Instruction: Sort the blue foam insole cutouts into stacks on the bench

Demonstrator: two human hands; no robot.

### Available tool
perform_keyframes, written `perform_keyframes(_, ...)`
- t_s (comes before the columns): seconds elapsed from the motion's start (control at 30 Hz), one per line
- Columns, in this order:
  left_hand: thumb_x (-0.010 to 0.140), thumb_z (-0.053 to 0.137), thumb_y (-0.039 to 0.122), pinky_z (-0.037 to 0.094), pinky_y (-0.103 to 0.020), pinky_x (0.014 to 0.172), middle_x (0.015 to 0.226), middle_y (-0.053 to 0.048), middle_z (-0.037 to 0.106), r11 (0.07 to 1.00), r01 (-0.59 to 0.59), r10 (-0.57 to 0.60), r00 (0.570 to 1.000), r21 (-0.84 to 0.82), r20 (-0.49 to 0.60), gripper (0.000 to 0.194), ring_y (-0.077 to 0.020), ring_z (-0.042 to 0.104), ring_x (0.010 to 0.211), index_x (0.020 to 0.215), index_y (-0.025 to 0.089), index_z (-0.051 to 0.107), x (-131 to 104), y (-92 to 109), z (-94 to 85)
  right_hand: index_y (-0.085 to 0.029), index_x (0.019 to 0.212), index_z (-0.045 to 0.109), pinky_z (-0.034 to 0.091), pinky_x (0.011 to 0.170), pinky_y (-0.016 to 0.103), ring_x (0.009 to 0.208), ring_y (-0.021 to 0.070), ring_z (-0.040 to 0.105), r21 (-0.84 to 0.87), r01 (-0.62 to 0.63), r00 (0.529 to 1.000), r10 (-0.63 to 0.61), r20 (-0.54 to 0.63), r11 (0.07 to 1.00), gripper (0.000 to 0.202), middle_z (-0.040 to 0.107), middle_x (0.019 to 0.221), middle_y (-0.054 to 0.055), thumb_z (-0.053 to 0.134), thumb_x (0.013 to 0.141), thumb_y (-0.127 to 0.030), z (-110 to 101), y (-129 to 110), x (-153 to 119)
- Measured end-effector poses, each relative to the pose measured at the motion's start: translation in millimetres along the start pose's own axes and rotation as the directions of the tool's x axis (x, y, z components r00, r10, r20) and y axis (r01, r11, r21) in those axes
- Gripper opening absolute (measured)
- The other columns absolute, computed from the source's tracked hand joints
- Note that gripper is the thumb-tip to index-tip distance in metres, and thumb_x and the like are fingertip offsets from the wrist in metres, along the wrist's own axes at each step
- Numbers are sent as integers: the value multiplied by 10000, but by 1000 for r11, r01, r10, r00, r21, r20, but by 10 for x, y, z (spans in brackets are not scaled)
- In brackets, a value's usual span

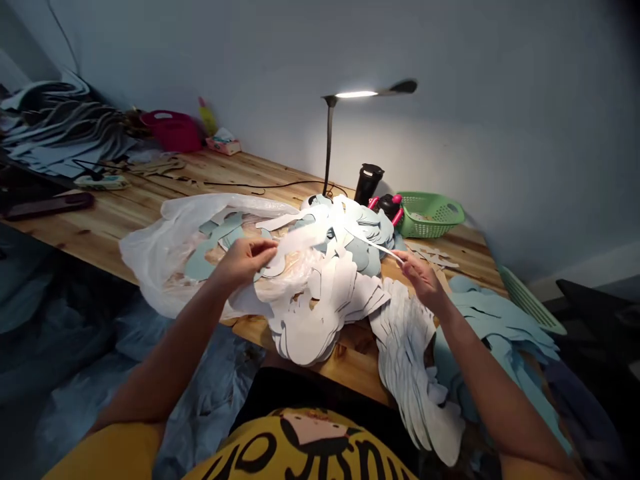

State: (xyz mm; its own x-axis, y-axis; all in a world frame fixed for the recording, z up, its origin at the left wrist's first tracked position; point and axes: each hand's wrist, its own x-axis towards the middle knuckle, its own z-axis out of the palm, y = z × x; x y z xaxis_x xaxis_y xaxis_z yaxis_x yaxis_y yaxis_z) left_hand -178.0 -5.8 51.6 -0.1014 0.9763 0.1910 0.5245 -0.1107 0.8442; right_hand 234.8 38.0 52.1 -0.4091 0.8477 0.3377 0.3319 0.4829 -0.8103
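My left hand (247,259) pinches the end of a white cut-out piece (303,238), which looks like sheet material and is slightly blurred. My right hand (421,279) has thumb and fingers closed on another white cut-out (375,245), seen nearly edge-on as a thin strip. Between and below my hands lies a fanned stack of white cut-outs (306,333) at the table's front edge. Behind it, under the lamp, rises a heap of pale blue and white pieces (367,257). A clear plastic bag (143,243) with more blue-grey pieces spreads beside my left hand.
A lit desk lamp (329,143) stands behind the heap, near a black cup (369,181) and a green basket (433,217). Overlapping white pieces (407,360) hang over the front edge; light blue ones (493,313) lie right. A pink basket (173,131) sits far left.
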Motion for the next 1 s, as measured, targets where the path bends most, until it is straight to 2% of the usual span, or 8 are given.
perform_keyframes(0.1,732,730,493,422,-236,451,645,-14,614,953,189,-128,960,-236,250,423,-131,519,520,946,129,744,-137,95,269,-203,1285,618,527,936,393,1137,270,635,-239,102,993,-113,-33,966,375,667,1206,119,489,1024,-440,-207,16,-384)
perform_keyframes(0.23,665,818,502,417,-213,448,648,2,590,870,312,-164,913,-383,373,471,-106,493,525,942,134,719,-223,203,544,-220,1271,609,527,964,444,1039,273,656,-529,234,966,-258,30,815,345,692,1121,108,644,940,-311,-373,-57,-759)
perform_keyframes(0.33,658,846,499,466,-228,503,742,-12,632,814,361,-144,884,-455,444,519,-108,528,571,1002,135,710,-297,295,756,-244,1228,632,371,1158,594,1061,283,657,-680,251,956,-287,62,688,294,719,1077,73,621,934,-234,-521,-159,-967)
perform_keyframes(0.47,687,846,490,542,-285,667,913,-55,680,777,374,-86,860,-507,503,543,-148,608,726,1072,131,710,-553,507,1205,-267,1179,665,179,1239,682,1233,307,610,-760,154,948,-311,-66,632,240,738,1140,47,613,952,-213,-772,-277,-1161)
perform_keyframes(0.57,737,825,459,534,-282,759,981,-81,687,748,368,-30,850,-553,525,485,-178,635,866,1087,143,714,-817,693,1642,-273,1156,690,245,1232,662,1315,317,572,-790,83,911,-367,-186,607,230,732,1212,49,634,945,-200,-940,-305,-1241)
perform_keyframes(0.73,807,767,449,553,-314,712,1007,-102,679,650,469,49,759,-598,649,410,-197,669,829,1131,210,691,-1119,831,2369,-297,1162,711,442,1148,577,1338,319,561,-809,41,897,-378,-229,586,265,714,1275,48,656,925,-192,-1086,-315,-1308)
perform_keyframes(0.87,772,787,341,558,-444,962,1198,-162,662,740,281,119,839,-611,531,457,-291,658,1113,1195,215,668,-1189,781,2613,-300,1156,715,412,1170,598,1350,318,550,-791,57,911,-356,-209,609,284,710,1281,44,626,926,-160,-1075,-386,-1311)
perform_keyframes(1.0,873,640,269,501,-464,1090,1364,-152,596,800,45,224,903,-599,366,494,-280,595,1261,1361,250,566,-1211,647,2328,-285,1144,715,409,1175,591,1393,310,506,-706,152,964,-261,-48,692,277,675,1353,57,567,954,-147,-891,-420,-1178)
